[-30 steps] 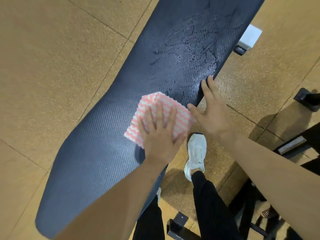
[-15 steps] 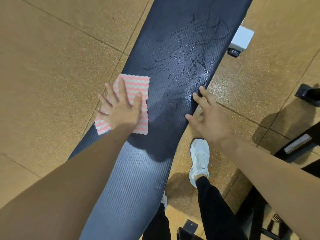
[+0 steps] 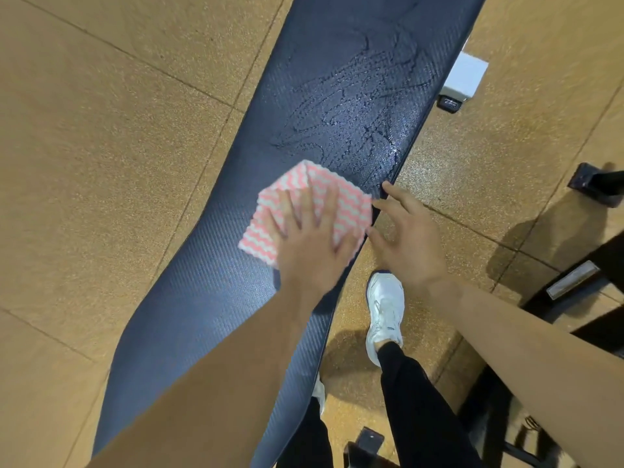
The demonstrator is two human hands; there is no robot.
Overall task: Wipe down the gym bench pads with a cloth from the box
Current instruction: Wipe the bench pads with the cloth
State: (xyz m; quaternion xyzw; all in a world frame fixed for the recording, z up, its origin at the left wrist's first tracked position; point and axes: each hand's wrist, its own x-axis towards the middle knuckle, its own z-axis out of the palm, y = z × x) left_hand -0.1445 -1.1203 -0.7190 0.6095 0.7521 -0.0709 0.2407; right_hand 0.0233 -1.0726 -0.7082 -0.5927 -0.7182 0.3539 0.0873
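One cloth (image 3: 354, 211) beneath the left hand (image 3: 310, 255)

No wording can be read anywhere. Just beside the far right edge of the bench (image 3: 202, 298), a small dark tag (image 3: 449, 103) under a white block (image 3: 466, 74) carries pale marks, too blurred to make out. The white shoe (image 3: 385, 305) near the bench's right edge shows a tiny blue mark, also illegible.

Speckled tan floor tiles (image 3: 101, 146), shadowed.
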